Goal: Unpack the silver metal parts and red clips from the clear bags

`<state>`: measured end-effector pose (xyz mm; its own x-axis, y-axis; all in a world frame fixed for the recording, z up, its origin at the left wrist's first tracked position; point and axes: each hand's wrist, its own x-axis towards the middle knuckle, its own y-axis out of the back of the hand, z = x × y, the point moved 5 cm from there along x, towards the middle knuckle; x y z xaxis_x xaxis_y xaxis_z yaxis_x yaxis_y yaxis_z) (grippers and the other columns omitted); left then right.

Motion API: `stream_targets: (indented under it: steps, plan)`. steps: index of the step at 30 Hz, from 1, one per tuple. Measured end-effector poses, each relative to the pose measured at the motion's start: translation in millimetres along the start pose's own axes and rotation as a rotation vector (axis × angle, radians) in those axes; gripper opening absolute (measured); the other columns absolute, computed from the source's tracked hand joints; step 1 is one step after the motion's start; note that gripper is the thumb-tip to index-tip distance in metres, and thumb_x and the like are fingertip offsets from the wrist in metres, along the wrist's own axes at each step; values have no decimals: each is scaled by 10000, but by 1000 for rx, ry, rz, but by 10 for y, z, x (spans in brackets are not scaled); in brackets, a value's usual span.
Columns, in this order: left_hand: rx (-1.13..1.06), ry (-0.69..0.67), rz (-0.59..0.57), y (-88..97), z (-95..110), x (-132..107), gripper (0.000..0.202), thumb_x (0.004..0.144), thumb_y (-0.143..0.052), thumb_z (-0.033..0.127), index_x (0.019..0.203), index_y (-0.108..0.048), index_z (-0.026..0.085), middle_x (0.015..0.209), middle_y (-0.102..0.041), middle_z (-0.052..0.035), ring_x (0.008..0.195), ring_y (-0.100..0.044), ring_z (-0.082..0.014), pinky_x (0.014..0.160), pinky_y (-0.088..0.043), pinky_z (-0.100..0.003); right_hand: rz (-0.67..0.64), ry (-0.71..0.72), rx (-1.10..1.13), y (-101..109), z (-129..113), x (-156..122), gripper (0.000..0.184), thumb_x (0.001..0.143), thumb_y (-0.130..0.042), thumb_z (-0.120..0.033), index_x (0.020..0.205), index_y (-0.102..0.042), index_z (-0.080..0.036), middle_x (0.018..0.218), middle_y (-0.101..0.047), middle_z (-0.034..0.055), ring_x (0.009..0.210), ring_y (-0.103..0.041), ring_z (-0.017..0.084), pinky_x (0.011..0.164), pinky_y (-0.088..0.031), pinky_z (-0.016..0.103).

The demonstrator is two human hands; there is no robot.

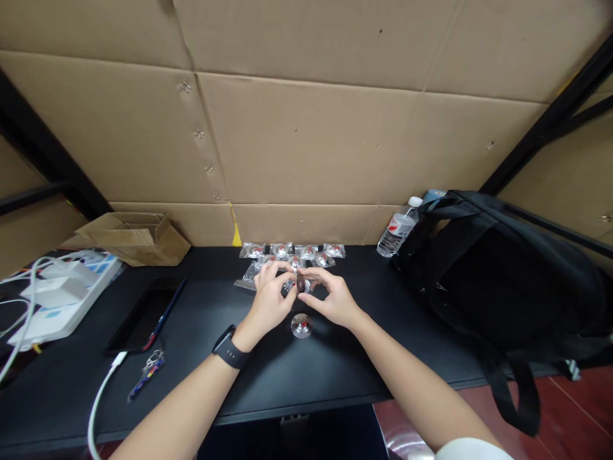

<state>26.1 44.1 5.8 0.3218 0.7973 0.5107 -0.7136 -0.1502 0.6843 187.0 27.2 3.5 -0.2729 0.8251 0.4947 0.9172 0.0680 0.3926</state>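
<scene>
Black surface (pixel 268 383), and it's packed! Power strip (pixel 43 327), cardboard box (pixel 138 246), tablet (pixel 136 319), pen (pixel 166 314) and keychain (pixel 149 374) crowd the left; clear packets (pixel 281 250) and a shiny disc (pixel 301 326) hold the middle; bottle (pixel 398 231) and bag (pixel 512 275) sit right!

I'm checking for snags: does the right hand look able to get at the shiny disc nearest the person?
Probably yes: the shiny disc lies in the open on the tabletop close by, though the right hand is holding a small dark piece.
</scene>
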Motion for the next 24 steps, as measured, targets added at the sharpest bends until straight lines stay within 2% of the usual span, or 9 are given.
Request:
stream_targets:
  steps: [5, 9, 15, 19, 24]
  plan:
    - [96, -19, 51, 39, 65, -18, 187, 852, -587, 173, 987, -689, 252, 1196, -598, -75, 1212, -437, -313, 1004, -365, -491, 10, -21, -1, -30, -22, -10, 363, 846, -718, -289, 1183, -591, -249, 1262, -678, 67, 1128, -670, 227, 1014, -526, 389]
    - [182, -20, 65, 60, 105, -30, 184, 847, -594, 170, 982, -690, 251, 1212, -600, -91, 1242, -418, -345, 985, -348, -510, 0, -48, 1, -44, -23, -13, 352, 845, -714, -275, 1172, -587, -252, 1281, -670, 71, 1176, -651, 242, 1015, -521, 396]
    - [128, -30, 81, 113, 113, -31, 126, 857, -616, 201, 946, -694, 246, 1199, -605, -82, 1224, -432, -332, 979, -352, -491, -12, -83, 107, -39, -41, -21, 299, 849, -719, -293, 1100, -565, -245, 1333, -649, 90, 1145, -673, 246, 922, -559, 375]
    - [116, -34, 71, 109, 119, -26, 118, 854, -612, 183, 924, -690, 236, 1185, -610, -83, 1216, -445, -321, 972, -359, -481, -5, -95, 99, -54, -44, -29, 286, 850, -719, -309, 1086, -576, -234, 1348, -639, 104, 1158, -667, 257, 941, -549, 395]
    - [25, 24, 72, 84, 61, -5, 98, 877, -620, 207, 907, -705, 244, 1120, -627, -63, 1160, -484, -286, 979, -380, -468, 5, -125, 179, -56, 39, -6, 288, 818, -762, -350, 1028, -604, -231, 1307, -667, 97, 1166, -663, 262, 954, -546, 394]
